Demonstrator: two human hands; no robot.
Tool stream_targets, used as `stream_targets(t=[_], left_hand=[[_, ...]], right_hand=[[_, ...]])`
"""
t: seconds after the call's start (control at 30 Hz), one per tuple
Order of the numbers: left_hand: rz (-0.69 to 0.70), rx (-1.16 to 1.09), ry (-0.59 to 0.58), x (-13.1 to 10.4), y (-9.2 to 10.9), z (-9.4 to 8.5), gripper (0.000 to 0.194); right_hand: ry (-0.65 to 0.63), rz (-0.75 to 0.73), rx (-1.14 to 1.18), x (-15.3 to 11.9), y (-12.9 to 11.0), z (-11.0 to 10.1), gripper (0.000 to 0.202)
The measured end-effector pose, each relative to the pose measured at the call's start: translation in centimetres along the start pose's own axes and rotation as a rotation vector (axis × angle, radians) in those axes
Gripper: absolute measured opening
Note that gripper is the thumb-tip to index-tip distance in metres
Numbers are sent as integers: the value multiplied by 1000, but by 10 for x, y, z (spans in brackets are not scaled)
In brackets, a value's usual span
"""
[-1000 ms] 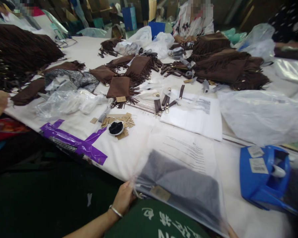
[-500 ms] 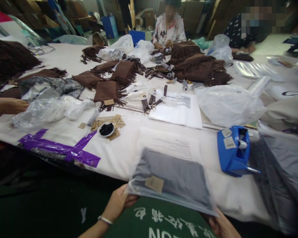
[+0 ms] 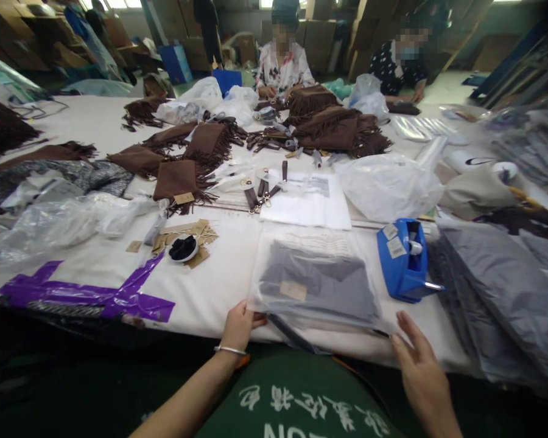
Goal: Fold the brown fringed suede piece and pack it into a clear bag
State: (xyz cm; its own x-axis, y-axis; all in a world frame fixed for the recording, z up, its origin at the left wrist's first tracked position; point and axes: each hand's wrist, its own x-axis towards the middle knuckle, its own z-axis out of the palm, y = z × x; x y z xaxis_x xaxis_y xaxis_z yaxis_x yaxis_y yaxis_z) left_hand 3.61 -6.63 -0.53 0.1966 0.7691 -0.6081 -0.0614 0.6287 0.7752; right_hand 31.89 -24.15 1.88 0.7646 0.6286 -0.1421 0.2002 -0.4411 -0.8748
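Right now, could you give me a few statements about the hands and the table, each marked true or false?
1. The left hand has its grip on the translucent bag. True.
2. The right hand is clasping the blue dispenser. False: it is open, beside the bag's near right corner.
3. The silver bracelet is on the right wrist. False: it is on the left wrist.
4. The white dish holds black pieces. True.
5. Purple tape runs along the table's far edge. False: along its near edge.

Single head-worn camera, facing forward and down over white cloth-covered worktop (image 3: 219, 286); bare left hand (image 3: 241, 327), bare right hand (image 3: 422, 359) close.
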Motion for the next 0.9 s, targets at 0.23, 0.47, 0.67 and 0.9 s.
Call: stream_targets(t=[0.23, 0.47, 0.67, 0.9], left_hand=[[32, 44, -59, 1, -1, -4, 17], [26, 102, -81, -7, 4, -3, 18], [-4, 138, -100, -13, 7, -4, 18], [-47, 110, -118, -25, -6, -17, 32]], right_hand=[[-845, -726, -304, -31, -62, 72, 45], [-570, -1029, -729, -20, -66, 166, 52], [-526, -1068, -801, -3, -54, 182, 51], [-620, -1154, -732, 48, -78, 192, 45]])
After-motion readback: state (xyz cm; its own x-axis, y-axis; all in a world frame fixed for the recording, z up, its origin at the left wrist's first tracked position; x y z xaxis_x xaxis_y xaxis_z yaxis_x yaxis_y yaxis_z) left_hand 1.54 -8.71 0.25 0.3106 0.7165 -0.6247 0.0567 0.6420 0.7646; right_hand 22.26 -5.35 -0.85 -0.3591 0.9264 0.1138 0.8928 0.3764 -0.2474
